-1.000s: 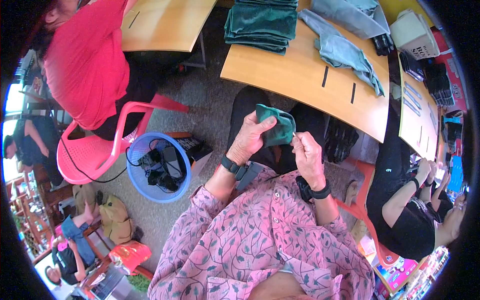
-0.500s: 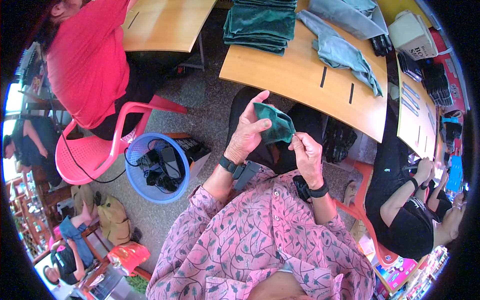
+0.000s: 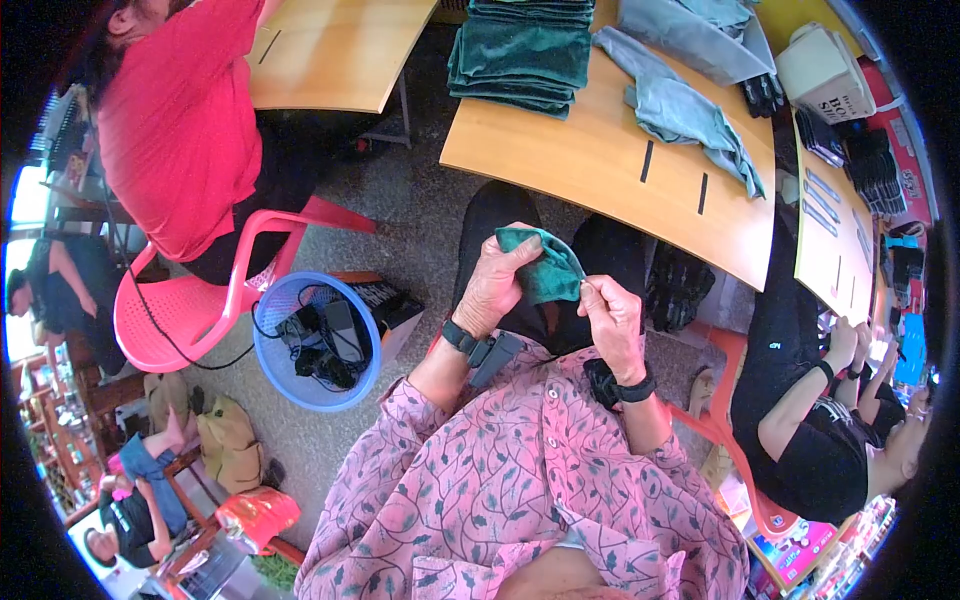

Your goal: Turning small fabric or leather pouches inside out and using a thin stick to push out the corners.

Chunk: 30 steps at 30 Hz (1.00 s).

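Observation:
A small dark green velvety cloth piece (image 3: 553,272), folded or pouch-like, is held over my lap in front of the table edge. My left hand (image 3: 495,280) grips its left side, thumb on top and fingers hidden behind the fabric. At its right corner, my right hand (image 3: 614,322) pinches the edge between thumb and fingertips. The upper rim curves between the two hands. Beyond them, a stack of similar green velvety cloths (image 3: 520,57) lies on the wooden table (image 3: 560,150).
Grey-green cloth (image 3: 690,115) lies on the table beside a translucent bin (image 3: 690,40). A blue basket (image 3: 318,385) with black cables and adapters stands on the floor to my left, near a pink chair (image 3: 165,315) with a person in red. Another person (image 3: 815,440) sits at right.
My left hand has come down and its fingers have closed over the cloth, which is now more folded. My right hand keeps its pinch, slightly lower.

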Each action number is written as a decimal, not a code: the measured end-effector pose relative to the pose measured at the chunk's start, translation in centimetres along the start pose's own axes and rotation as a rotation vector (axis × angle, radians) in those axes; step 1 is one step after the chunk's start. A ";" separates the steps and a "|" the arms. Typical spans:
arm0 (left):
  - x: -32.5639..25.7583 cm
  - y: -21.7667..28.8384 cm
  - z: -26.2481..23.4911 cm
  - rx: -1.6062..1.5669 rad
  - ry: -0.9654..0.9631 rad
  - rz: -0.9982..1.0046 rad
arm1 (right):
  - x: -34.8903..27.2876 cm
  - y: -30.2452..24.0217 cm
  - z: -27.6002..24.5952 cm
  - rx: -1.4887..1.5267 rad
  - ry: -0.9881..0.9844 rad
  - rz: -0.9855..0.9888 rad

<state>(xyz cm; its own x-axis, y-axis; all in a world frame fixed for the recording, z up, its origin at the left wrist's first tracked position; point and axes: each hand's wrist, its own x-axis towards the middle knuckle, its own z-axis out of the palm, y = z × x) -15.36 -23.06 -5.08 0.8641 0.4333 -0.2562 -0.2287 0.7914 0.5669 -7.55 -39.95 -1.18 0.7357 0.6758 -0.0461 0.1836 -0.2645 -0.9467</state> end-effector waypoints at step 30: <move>-1.0 1.1 1.8 0.106 -0.023 -0.039 | 0.0 0.4 0.0 0.229 -0.100 0.183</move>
<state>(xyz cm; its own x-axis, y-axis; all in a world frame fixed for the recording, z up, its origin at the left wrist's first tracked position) -15.63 -23.37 -2.78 0.8819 0.3920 -0.2620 -0.1471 0.7567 0.6369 -7.51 -40.09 -1.52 0.6730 0.6988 -0.2424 -0.1058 -0.2334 -0.9666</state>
